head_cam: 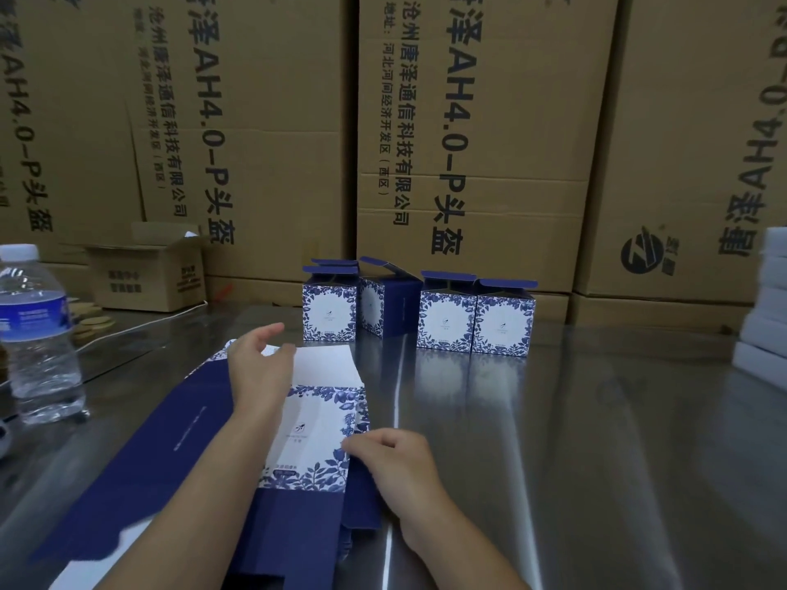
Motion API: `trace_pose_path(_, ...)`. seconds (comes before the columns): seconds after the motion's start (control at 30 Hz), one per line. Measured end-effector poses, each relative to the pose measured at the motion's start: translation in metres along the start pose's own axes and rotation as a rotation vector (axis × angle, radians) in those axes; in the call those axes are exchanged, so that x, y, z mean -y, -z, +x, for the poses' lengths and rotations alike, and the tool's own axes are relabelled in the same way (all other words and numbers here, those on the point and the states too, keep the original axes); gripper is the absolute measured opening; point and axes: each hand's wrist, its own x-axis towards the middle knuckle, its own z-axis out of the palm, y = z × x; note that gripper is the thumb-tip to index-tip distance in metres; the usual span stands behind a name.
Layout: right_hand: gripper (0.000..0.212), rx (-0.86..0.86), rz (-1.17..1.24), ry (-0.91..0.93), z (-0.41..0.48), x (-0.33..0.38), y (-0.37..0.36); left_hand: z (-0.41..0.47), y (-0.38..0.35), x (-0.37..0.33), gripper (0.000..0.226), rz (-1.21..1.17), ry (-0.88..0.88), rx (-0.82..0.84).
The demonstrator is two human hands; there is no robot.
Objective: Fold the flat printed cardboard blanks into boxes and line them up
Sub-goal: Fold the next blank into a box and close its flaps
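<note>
A stack of flat blue-and-white floral cardboard blanks [315,432] lies on the steel table in front of me. My left hand [259,368] rests over the top blank's far end, its fingers curled at the white flap's edge. My right hand [392,462] pinches the blank's right edge. Several folded boxes [447,317] with open top flaps stand in a row at the back of the table, one of them turned sideways.
A water bottle [36,334] stands at the left edge. A small open carton [145,274] and large printed cartons [468,142] form a wall behind the table. White flat boxes [766,300] are stacked at the right. The steel table [596,440] stretches to the right.
</note>
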Motion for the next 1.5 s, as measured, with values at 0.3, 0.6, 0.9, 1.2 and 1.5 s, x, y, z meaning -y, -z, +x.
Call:
trace_pose_path(0.3,0.011,-0.044,-0.240,0.079,0.006,-0.005,0.008,-0.006,-0.010,0.008,0.023,0.226,-0.030,0.165)
trace_pose_path(0.6,0.012,-0.117,-0.559,0.280,0.009,-0.011,0.011,0.030,0.035,0.013,0.071,1.030,0.278,0.248)
trace_pose_path(0.9,0.050,-0.072,-0.578,0.291,0.009,-0.009,0.016,0.031,0.058,0.016,0.068,1.013,0.360,0.141)
trace_pose_path(1.2,0.022,0.129,-0.268,0.070,-0.002,0.001,0.019,0.037,0.060,0.013,0.069,0.937,0.301,0.150)
trace_pose_path(1.5,0.021,-0.015,0.190,-0.121,0.011,0.006,0.035,0.039,0.066,0.005,0.055,0.184,0.382,0.153)
